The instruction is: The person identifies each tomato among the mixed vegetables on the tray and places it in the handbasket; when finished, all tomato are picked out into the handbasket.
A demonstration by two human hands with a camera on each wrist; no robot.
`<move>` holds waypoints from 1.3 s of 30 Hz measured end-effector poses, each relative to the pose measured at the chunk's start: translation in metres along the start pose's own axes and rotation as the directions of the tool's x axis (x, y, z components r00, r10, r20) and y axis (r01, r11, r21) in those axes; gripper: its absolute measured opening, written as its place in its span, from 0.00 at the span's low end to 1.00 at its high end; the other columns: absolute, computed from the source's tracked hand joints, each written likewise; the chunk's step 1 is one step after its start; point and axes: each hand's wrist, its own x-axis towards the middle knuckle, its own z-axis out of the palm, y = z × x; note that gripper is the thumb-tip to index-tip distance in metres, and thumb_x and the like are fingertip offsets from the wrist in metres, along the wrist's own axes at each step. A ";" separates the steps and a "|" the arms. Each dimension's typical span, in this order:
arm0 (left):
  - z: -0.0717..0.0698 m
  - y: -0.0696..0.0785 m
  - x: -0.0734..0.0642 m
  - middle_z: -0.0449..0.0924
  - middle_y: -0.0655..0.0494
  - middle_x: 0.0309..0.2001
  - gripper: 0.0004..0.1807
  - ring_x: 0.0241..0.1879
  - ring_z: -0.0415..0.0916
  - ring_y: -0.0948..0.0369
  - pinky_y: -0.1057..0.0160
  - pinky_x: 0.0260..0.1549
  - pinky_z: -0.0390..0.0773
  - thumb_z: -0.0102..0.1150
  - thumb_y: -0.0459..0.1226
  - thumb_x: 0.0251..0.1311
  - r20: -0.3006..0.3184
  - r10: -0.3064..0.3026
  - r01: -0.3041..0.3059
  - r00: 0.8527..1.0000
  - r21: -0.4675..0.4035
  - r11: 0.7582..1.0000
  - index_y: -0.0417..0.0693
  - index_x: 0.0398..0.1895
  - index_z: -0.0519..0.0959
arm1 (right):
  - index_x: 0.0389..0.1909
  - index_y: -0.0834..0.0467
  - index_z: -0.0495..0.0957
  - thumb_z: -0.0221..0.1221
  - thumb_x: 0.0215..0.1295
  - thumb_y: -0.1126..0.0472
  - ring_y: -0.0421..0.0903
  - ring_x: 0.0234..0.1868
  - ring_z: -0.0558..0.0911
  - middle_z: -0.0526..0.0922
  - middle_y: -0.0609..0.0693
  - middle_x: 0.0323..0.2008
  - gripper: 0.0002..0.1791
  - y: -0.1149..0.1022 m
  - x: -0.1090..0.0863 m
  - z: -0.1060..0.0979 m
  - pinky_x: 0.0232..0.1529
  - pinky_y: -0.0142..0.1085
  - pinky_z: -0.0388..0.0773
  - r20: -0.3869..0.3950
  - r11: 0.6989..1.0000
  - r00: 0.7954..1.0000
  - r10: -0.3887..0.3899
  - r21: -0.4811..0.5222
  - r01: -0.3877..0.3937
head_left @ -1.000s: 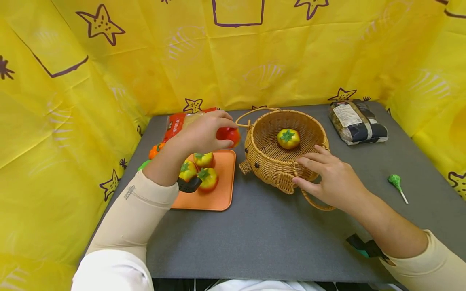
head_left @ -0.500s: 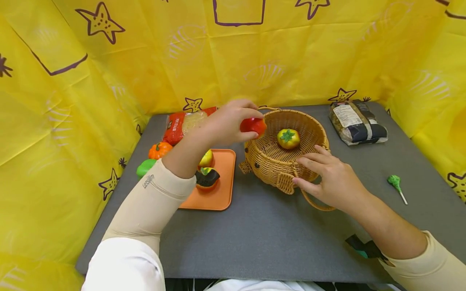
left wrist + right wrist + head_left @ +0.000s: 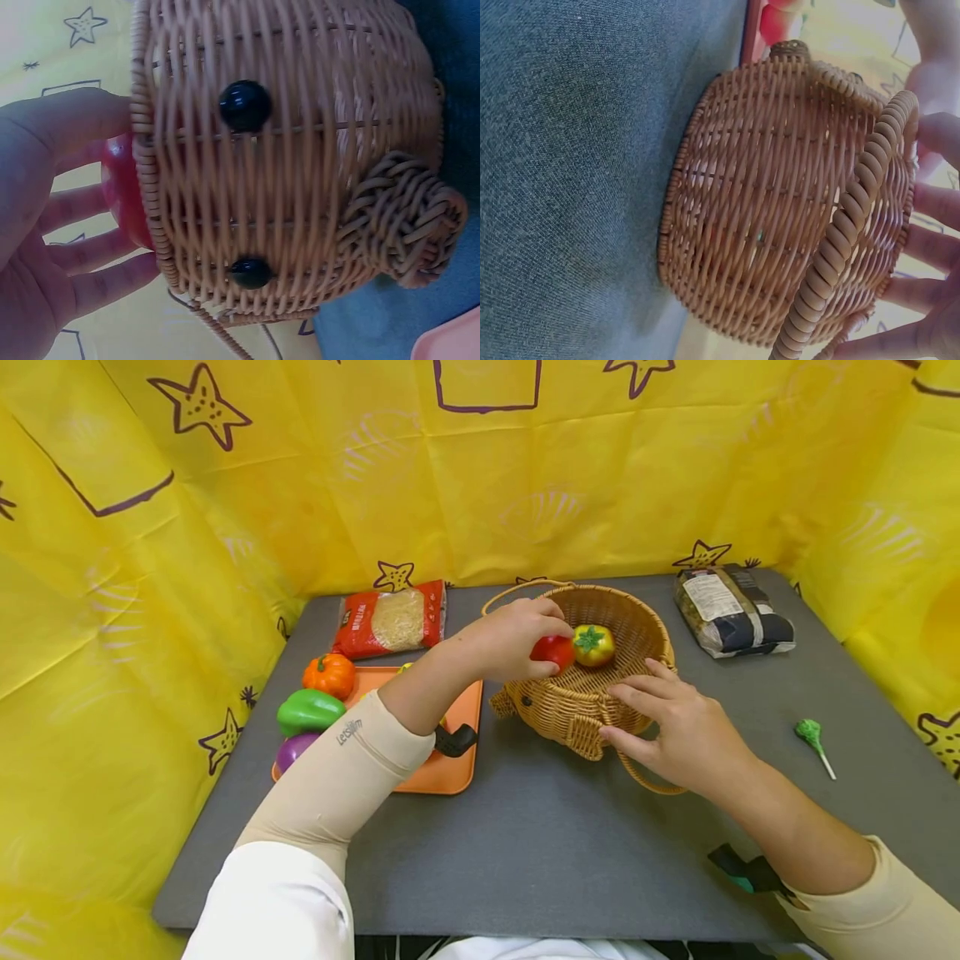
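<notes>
My left hand [image 3: 521, 639] holds a red toy tomato [image 3: 554, 653] inside the near-left part of the wicker basket's [image 3: 558, 714] mouth. From the left wrist view, the tomato [image 3: 126, 191] shows between thumb and fingers, partly behind the rim, above the basket's black button eyes and woven snout. A golden-yellow toy tomato with a green leafy top [image 3: 593, 646] lies inside, just right of the held one. Over at the near-right rim, my right hand [image 3: 678, 727] has its fingers spread against the wicker; its fingers [image 3: 930, 244] reach to the rim in the right wrist view.
An orange tray [image 3: 461, 768] stands left of the basket, mostly under my left forearm. By it are a toy pumpkin [image 3: 330, 676], a green toy pepper [image 3: 309, 712] and a purple toy vegetable [image 3: 295, 749]. Bagged food [image 3: 393, 618] and a dark bag [image 3: 733, 610] lie behind; a green lollipop [image 3: 810, 732] lies right.
My left hand has carried the red toy tomato rightward from above the tray, past the basket's rim and down into its mouth. The right hand has stayed at the rim.
</notes>
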 end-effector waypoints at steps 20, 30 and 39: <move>-0.010 -0.012 -0.036 0.70 0.53 0.68 0.29 0.67 0.68 0.52 0.53 0.67 0.70 0.64 0.48 0.67 -0.041 -0.083 0.081 0.996 -0.046 0.996 0.55 0.70 0.75 | 0.51 0.54 0.87 0.78 0.49 0.50 0.69 0.65 0.76 0.87 0.54 0.50 0.27 0.001 0.000 0.003 0.46 0.67 0.79 -0.010 1.000 1.000 -0.012 -0.001 0.011; -0.003 -0.033 -0.084 0.73 0.48 0.63 0.28 0.61 0.73 0.49 0.50 0.63 0.74 0.67 0.44 0.63 0.062 -0.221 0.225 0.973 -0.066 0.972 0.51 0.67 0.78 | 0.51 0.55 0.87 0.78 0.47 0.50 0.68 0.65 0.76 0.87 0.57 0.51 0.29 0.001 0.001 0.001 0.48 0.67 0.79 -0.013 1.000 1.000 -0.007 -0.008 0.006; 0.022 -0.048 -0.112 0.75 0.46 0.60 0.30 0.52 0.77 0.50 0.49 0.57 0.78 0.72 0.41 0.58 0.236 -0.327 0.350 0.915 -0.065 0.934 0.52 0.66 0.80 | 0.51 0.54 0.87 0.78 0.48 0.50 0.68 0.65 0.76 0.88 0.54 0.49 0.28 0.001 0.001 0.002 0.48 0.67 0.79 -0.012 1.000 1.000 -0.010 -0.004 0.010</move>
